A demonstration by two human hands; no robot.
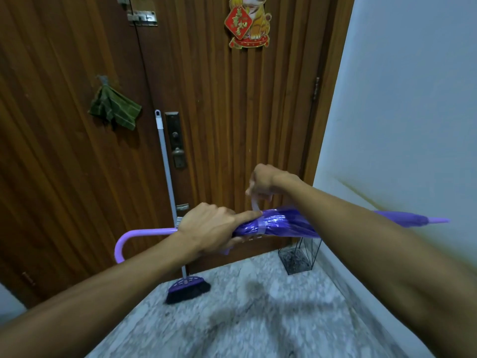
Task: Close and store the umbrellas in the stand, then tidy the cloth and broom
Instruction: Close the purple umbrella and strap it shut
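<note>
A closed purple umbrella (289, 224) lies level across the middle of the view, its curved handle at the left and its tip at the right. My left hand (209, 228) grips the folded canopy near the handle end, the forefinger pressing on the pale strap (260, 223). My right hand (265, 183) pinches the free end of that strap just above the canopy. The wire umbrella stand (299, 259) sits on the floor in the corner below. A green cloth (113, 109) hangs on the door. The broom (165, 177) leans upright against the door.
A brown wooden door (219, 112) with a lock plate (176, 139) and a tiger decoration (249, 21) fills the back. A pale wall (400, 112) stands at the right. The floor (258, 319) is grey speckled stone.
</note>
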